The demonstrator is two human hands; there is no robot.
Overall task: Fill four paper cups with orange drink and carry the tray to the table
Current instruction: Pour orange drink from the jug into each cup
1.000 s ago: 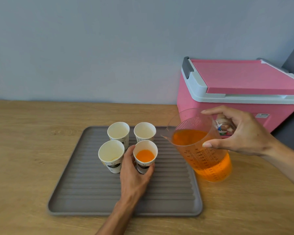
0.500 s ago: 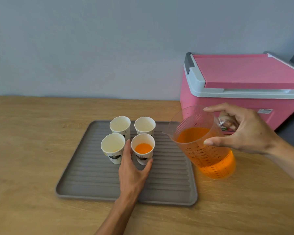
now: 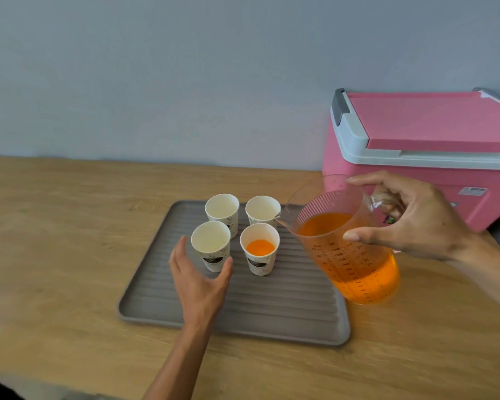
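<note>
Your right hand point(image 3: 416, 223) grips the jug point(image 3: 358, 269) w/ pink cooler point(image 3: 416, 131) close behind. Left hand point(image 3: 198, 280), fingers wide, flanks the empty cup point(image 3: 211, 246) (filled cup point(image 3: 260, 251) just beside).

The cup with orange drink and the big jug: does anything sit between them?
Nothing sits there. In the head view, only a bare strip of the ribbed grey tray separates the filled cup from the jug held by the right hand.
</note>
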